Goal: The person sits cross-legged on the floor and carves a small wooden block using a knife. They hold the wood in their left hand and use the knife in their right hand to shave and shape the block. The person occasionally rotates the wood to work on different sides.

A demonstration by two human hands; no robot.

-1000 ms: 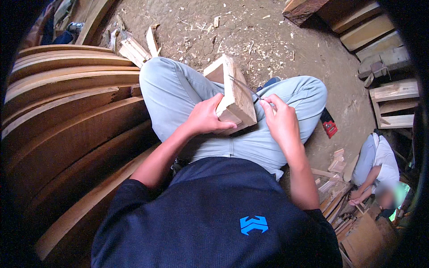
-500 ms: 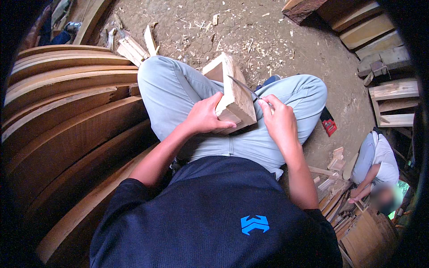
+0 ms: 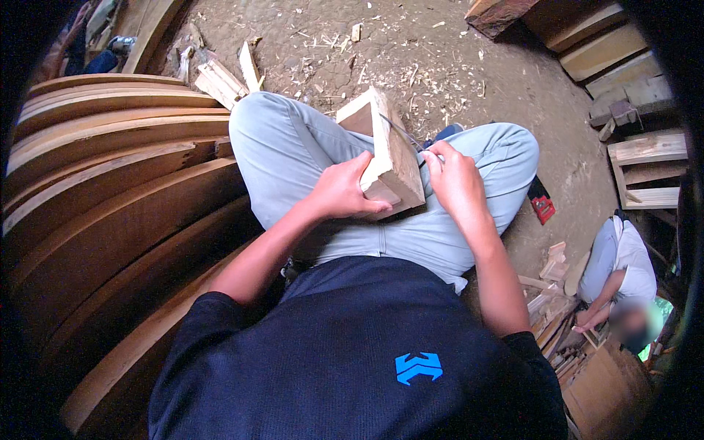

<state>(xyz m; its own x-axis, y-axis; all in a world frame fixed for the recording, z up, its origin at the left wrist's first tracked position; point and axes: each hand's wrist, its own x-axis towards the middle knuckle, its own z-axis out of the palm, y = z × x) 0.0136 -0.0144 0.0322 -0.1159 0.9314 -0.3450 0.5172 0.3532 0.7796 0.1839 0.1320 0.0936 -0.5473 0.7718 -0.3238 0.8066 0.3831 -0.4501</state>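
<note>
A small box of pale, rough wooden boards (image 3: pixel 402 165) rests tilted in my lap between my bent knees. My left hand (image 3: pixel 345 189) grips its near left corner, the thumb along the near board and the fingers over the edge. In my right hand (image 3: pixel 456 180), closed at the box's right side, is a knife (image 3: pixel 403 134) with a slim dark blade. That blade lies across the box's upper right edge, toward the far end. Most of the handle is hidden in my fingers.
Curved wooden boards (image 3: pixel 110 198) stand stacked close on my left. Wood shavings (image 3: pixel 425 77) and offcuts (image 3: pixel 220 82) litter the dirt floor. A red object (image 3: pixel 543 209) lies beyond my right knee. At lower right a person (image 3: pixel 620 271) sits among wood pieces; wooden frames (image 3: pixel 649 172) stand far right.
My right hand has moved slightly away from me, and the blade has swung to lie farther along the box's edge. The left hand keeps its grip on the box.
</note>
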